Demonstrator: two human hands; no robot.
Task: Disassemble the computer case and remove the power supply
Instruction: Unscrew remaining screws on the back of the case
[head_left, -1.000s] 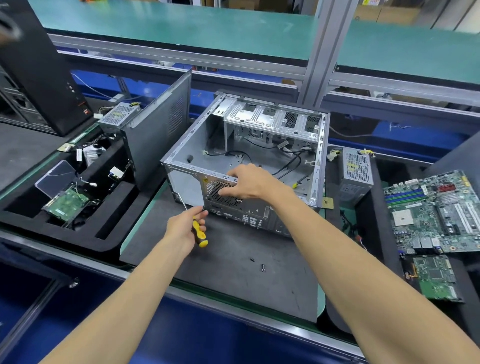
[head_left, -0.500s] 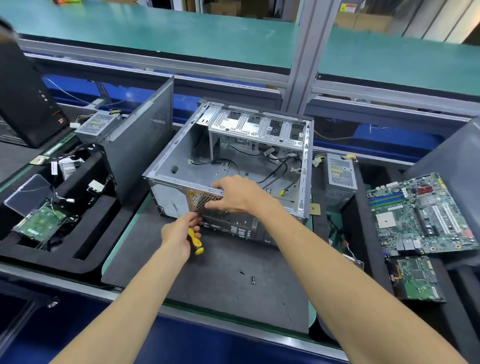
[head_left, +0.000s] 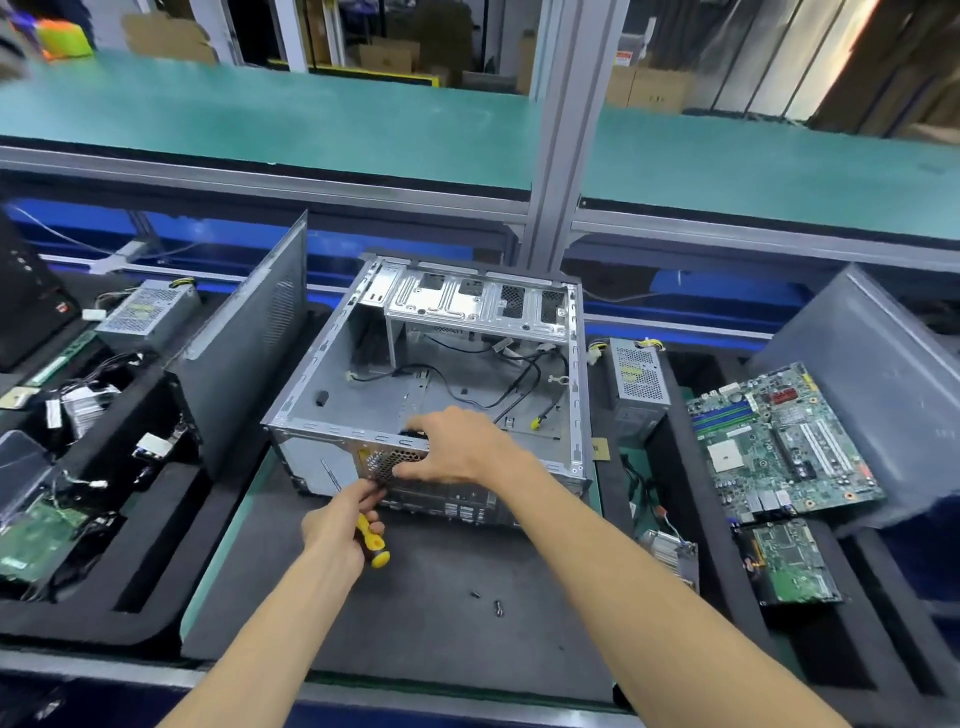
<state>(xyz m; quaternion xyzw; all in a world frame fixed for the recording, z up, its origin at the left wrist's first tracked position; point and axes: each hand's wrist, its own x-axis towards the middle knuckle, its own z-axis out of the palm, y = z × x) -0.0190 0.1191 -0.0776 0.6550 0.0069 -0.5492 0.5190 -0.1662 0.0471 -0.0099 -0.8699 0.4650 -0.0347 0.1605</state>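
An open grey computer case (head_left: 332, 395) lies on its side on the dark mat, nearly bare inside apart from loose black cables (head_left: 519, 384). My right hand (head_left: 457, 447) grips the top edge of the case's near panel, over the fan grille (head_left: 387, 462). My left hand (head_left: 337, 525) holds a yellow-and-black screwdriver (head_left: 371, 540), its shaft pointing up at the panel left of the grille. A grey power supply (head_left: 638, 374) stands outside the case on the right. Another power supply (head_left: 148, 312) lies at the far left.
A side panel (head_left: 249, 338) leans left of the case, another (head_left: 883, 374) at the right. Green motherboards (head_left: 779, 441) and a smaller board (head_left: 792, 561) lie in the right foam tray. The left foam tray (head_left: 104, 545) holds boards and cables. Two screws (head_left: 488, 601) lie on the mat.
The view shifted, so the case sits more central. My left hand moved up closer to the near panel with the screwdriver. My right hand stays on the panel's top edge.
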